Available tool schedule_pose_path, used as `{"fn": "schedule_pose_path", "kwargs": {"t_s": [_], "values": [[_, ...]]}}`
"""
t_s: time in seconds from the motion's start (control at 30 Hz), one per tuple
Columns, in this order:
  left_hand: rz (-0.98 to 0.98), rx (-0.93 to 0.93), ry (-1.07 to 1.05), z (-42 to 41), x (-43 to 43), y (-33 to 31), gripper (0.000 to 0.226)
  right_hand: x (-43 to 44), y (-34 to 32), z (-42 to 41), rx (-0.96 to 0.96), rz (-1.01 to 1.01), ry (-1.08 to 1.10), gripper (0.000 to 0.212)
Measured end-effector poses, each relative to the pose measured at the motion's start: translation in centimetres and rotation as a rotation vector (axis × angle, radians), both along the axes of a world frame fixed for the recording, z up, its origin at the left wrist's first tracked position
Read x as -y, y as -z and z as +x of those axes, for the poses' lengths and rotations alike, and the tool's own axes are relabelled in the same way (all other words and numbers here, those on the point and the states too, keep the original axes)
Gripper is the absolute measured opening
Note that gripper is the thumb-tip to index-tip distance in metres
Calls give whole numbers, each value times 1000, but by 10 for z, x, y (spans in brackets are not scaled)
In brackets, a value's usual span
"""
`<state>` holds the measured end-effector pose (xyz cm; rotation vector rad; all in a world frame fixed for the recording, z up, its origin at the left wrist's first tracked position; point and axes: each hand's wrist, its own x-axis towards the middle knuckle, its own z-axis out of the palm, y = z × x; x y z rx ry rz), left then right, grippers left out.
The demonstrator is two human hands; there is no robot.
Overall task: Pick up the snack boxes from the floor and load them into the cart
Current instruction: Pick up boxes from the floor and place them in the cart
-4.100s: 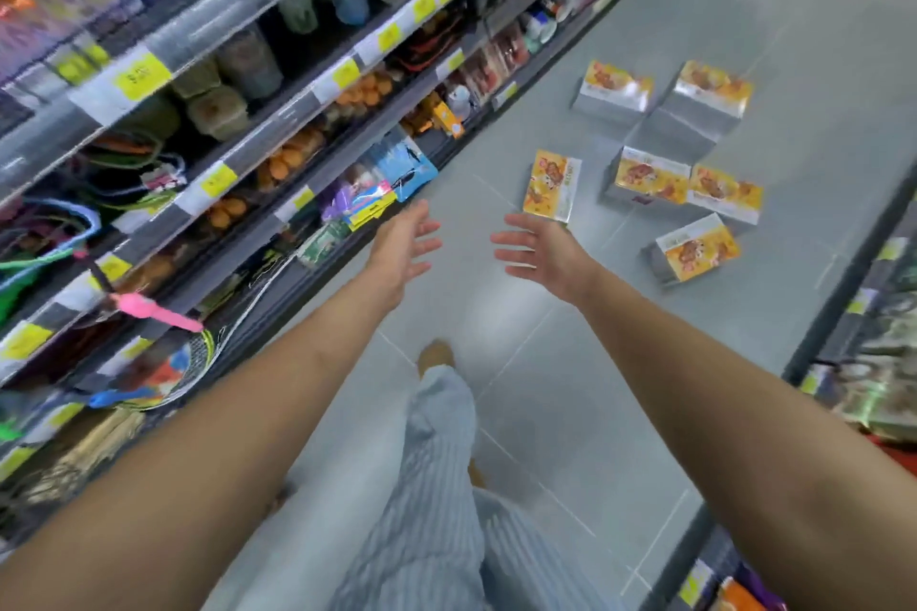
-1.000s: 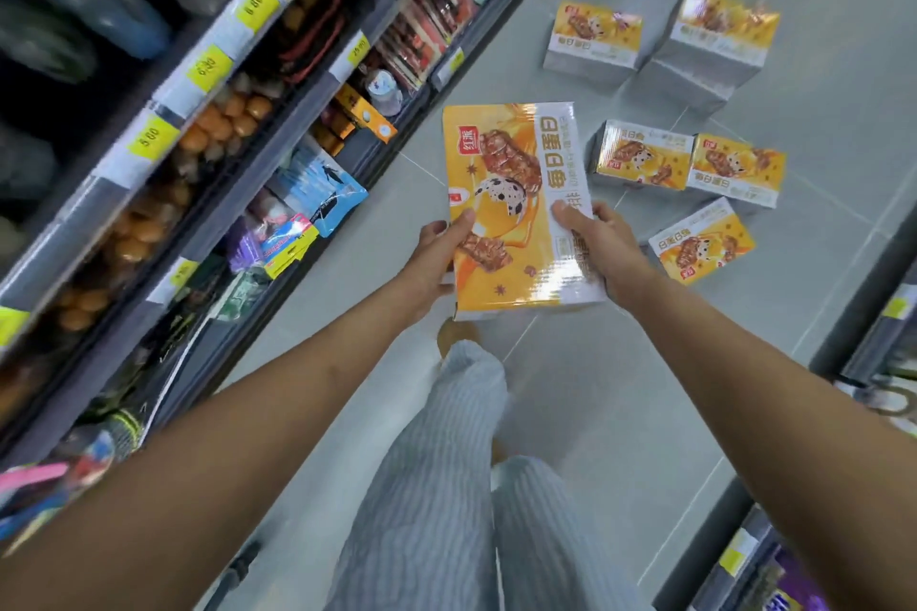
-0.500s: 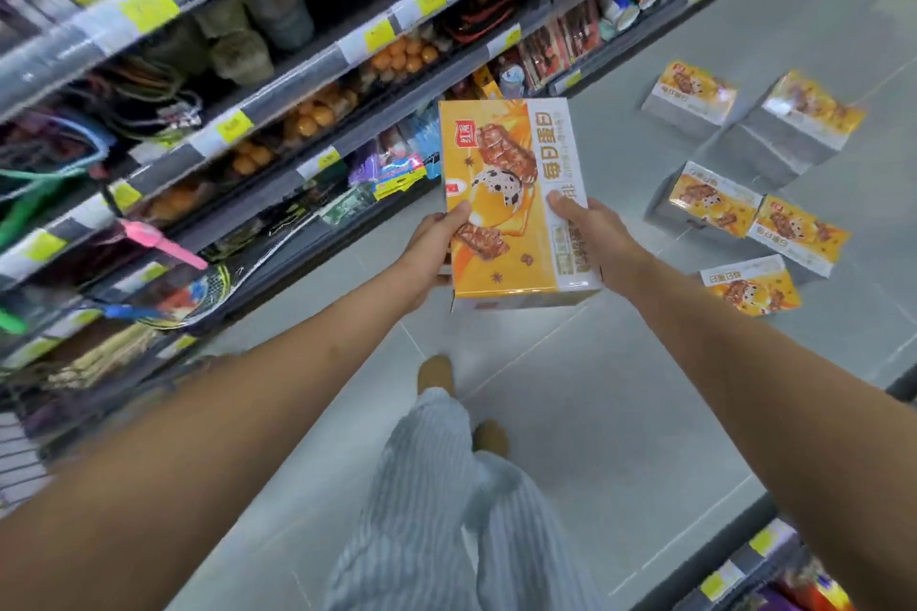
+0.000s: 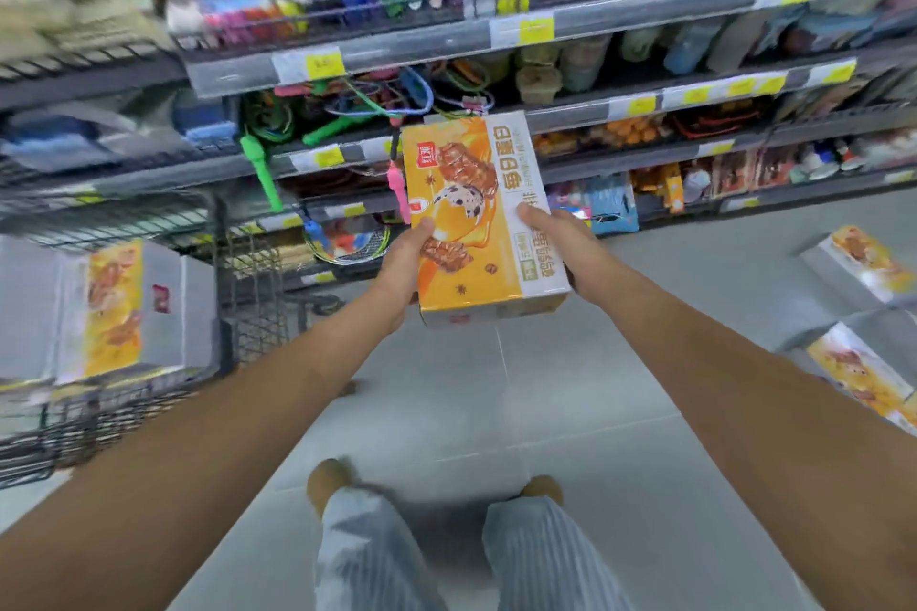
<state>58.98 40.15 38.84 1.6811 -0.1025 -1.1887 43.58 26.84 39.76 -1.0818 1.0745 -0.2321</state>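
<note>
I hold an orange and white snack box [image 4: 476, 213] up in front of me, flat face toward the camera. My left hand [image 4: 407, 263] grips its left edge with the thumb on the front. My right hand [image 4: 556, 238] grips its right edge the same way. At the left stands a dark wire cart [image 4: 238, 313] with a snack box [image 4: 119, 308] of the same kind inside it. Two more snack boxes lie on the floor at the right, one [image 4: 863, 263] farther and one [image 4: 858, 372] nearer.
A long shelf unit [image 4: 496, 40] with yellow price tags runs across the view behind the held box, packed with skipping ropes, bottles and packets. Grey tiled floor [image 4: 496, 412] lies between the cart and the boxes at the right. My feet and striped trousers show below.
I have turned left with the box in both hands. The cart has come into view at the left, and the floor boxes have slid to the right edge.
</note>
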Motion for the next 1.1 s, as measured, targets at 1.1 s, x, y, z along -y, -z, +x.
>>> {"fn": "schedule_pose_path", "kwargs": {"t_s": [1.1], "values": [[240, -66, -407, 420, -395, 43, 40, -367, 85, 481, -233, 129, -366, 69]]}}
